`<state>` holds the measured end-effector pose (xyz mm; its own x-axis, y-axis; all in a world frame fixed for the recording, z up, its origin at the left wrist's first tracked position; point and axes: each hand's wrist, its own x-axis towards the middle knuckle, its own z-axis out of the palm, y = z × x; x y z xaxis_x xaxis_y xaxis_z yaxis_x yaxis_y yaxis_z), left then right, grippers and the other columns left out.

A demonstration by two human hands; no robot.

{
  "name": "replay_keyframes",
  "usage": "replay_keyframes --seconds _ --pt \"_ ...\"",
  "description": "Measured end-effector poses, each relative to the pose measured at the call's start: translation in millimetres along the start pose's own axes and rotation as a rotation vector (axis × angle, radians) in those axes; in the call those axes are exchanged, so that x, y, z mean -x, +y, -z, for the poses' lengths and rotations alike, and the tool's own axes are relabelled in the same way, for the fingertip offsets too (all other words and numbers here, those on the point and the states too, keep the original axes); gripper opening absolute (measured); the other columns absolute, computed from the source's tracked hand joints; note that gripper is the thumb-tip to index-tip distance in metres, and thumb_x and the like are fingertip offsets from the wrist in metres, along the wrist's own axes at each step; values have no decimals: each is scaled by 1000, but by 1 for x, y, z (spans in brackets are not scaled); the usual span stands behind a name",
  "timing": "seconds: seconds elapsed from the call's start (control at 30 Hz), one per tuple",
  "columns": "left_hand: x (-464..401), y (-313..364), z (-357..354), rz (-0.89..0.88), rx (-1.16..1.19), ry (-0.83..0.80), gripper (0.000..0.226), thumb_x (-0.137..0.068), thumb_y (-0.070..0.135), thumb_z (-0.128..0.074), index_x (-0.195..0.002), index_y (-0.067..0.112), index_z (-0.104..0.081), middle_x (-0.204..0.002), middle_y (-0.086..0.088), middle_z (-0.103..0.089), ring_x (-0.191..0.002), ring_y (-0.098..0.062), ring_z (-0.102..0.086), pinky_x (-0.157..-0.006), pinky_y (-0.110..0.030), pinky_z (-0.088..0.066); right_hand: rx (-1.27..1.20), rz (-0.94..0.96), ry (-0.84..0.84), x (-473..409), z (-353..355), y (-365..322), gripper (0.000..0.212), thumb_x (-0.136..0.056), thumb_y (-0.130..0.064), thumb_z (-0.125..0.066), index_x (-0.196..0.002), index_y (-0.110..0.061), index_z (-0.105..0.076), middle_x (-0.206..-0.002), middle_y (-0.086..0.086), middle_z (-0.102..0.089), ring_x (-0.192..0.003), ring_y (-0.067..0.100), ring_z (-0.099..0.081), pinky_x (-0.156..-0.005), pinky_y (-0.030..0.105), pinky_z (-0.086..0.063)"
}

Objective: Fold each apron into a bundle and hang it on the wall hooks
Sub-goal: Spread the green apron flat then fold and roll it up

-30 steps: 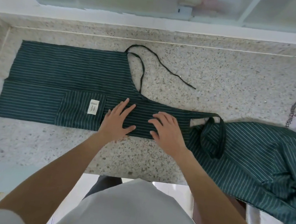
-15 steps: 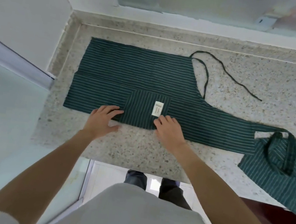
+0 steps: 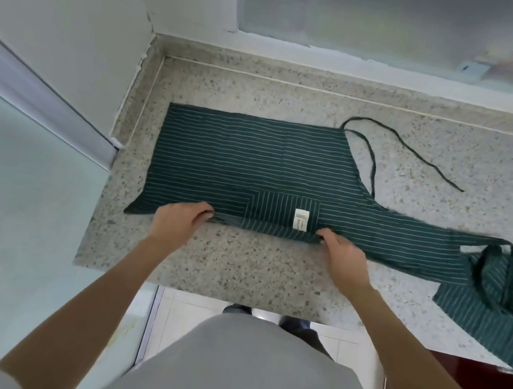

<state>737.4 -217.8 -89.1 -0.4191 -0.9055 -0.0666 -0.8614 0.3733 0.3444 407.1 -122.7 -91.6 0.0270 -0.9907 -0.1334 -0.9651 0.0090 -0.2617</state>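
We note one dark green apron (image 3: 253, 160) with thin pale stripes lying flat on the speckled stone counter (image 3: 239, 258), its length running left to right. A square patch pocket (image 3: 279, 211) with stripes running the other way sits at the near edge, bearing one small white label (image 3: 300, 220). A thin dark tie strap (image 3: 402, 146) trails loose on the counter past the far right corner. The bib end narrows to the right, where a dark neck loop (image 3: 499, 274) lies over a second striped green apron (image 3: 496, 317), partly out of frame.

We count two aprons, one pocket, one label and two hands. The left hand (image 3: 178, 221) pinches the near hem left of the pocket, fingers curled round the cloth and lifting it slightly. The right hand (image 3: 340, 257) pinches the same hem just right of the label, fingers likewise curled on the fabric. The hem between the hands is raised off the stone. A frosted window (image 3: 407, 20) runs along the far side of the counter.
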Motion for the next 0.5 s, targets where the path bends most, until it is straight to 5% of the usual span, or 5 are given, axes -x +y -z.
replay_keyframes --seconds 0.13,0.27,0.37,0.5 --pt "-34 -7 15 -111 -53 240 26 -93 25 -45 -97 15 -69 -79 -2 -71 -65 -21 -66 -50 -30 -53 -51 27 156 -37 37 9 21 -98 -22 -45 -107 -9 -59 -65 7 -64 -48 28 -58 -44 28 -39" --pt "-102 -9 40 -146 -137 326 16 -93 20 -52 -95 13 -67 -74 -5 -69 -60 -23 -63 -48 -30 -48 -8 28 242 -89 75 27 20 -96 -27 -49 -100 -10 -60 -67 8 -64 -52 29 -60 -50 33 -46" --pt "-147 -8 54 -132 -159 278 8 -89 17 -61 -92 11 -67 -67 -10 -66 -57 -27 -62 -46 -31 -46 39 -8 224 -134 91 37 19 -97 -22 -48 -107 -11 -59 -83 13 -68 -65 33 -63 -56 37 -49" --pt "-191 -20 47 25 -198 59 25 -98 25 -45 -113 17 -63 -98 -11 -69 -87 -28 -63 -65 -36 -51 130 -52 97 -188 87 45 25 -98 -19 -42 -115 -10 -57 -104 14 -66 -89 33 -60 -70 38 -49"
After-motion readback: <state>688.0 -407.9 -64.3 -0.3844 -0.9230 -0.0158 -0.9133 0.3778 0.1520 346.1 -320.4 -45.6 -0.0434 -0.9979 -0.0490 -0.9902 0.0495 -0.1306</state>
